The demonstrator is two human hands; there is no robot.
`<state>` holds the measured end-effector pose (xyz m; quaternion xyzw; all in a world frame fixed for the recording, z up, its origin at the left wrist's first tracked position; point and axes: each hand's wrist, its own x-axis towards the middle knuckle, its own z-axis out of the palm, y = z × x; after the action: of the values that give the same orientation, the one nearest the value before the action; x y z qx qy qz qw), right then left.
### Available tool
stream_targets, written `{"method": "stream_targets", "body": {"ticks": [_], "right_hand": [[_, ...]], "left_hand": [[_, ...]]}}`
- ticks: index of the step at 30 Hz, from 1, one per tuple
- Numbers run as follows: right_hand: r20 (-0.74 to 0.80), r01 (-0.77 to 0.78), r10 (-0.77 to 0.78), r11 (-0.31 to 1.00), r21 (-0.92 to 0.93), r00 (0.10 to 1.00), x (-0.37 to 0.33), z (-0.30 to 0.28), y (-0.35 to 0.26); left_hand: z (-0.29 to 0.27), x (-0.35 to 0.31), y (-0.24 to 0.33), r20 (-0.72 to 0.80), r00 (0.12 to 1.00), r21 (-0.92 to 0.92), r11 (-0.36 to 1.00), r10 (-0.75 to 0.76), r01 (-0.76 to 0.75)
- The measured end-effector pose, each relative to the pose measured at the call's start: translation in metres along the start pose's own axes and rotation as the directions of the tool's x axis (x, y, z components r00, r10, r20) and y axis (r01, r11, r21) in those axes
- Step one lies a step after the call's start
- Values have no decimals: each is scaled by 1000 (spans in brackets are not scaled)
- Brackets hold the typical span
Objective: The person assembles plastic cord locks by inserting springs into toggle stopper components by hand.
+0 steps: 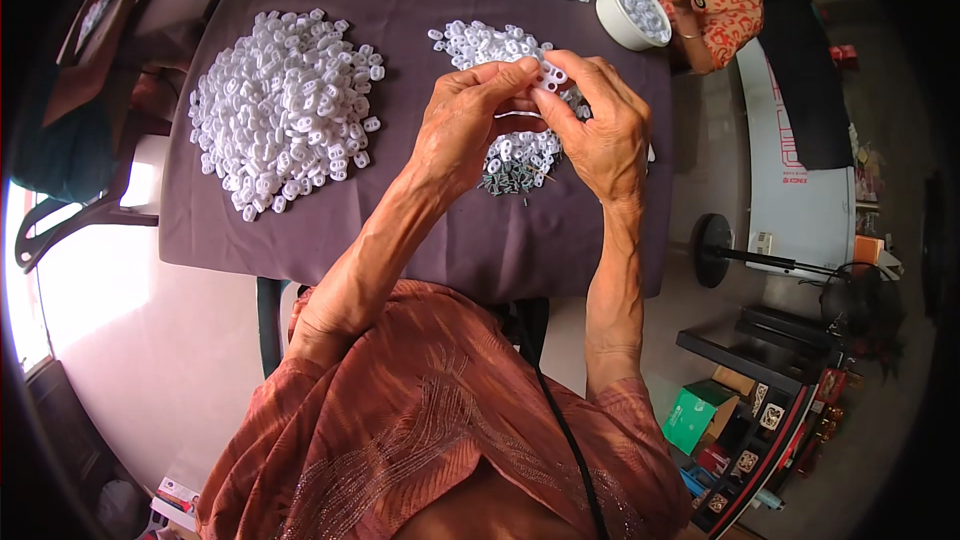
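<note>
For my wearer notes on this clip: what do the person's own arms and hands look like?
Both forearms are bare. The left hand and right hand wear no gloves or visible rings. Short sleeves are rust-orange with a fine pale line pattern. A black cable runs down the chest.

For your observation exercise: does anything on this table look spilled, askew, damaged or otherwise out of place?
Nothing stands out. The small white plastic pieces lie in heaps on the purple tablecloth, both hands pinch one white piece, and the white bowl stands upright.
</note>
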<state>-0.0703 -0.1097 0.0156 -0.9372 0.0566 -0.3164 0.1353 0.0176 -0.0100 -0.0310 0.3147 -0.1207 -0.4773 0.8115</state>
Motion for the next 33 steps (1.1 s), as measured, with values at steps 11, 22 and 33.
{"method": "stream_targets", "body": {"ticks": [11,22,33], "right_hand": [[39,9,-10,999,32,999,-5,1,2],[107,106,-92,985,-137,990,-7,1,10],[111,160,-149,982,-102,983,-7,-1,15]], "left_hand": [[-2,5,-1,-41,999,63,998,16,-13],[-2,4,1,-7,1000,116,993,1,0],[-9,12,-10,-6,998,70,995,-65,65]]}}
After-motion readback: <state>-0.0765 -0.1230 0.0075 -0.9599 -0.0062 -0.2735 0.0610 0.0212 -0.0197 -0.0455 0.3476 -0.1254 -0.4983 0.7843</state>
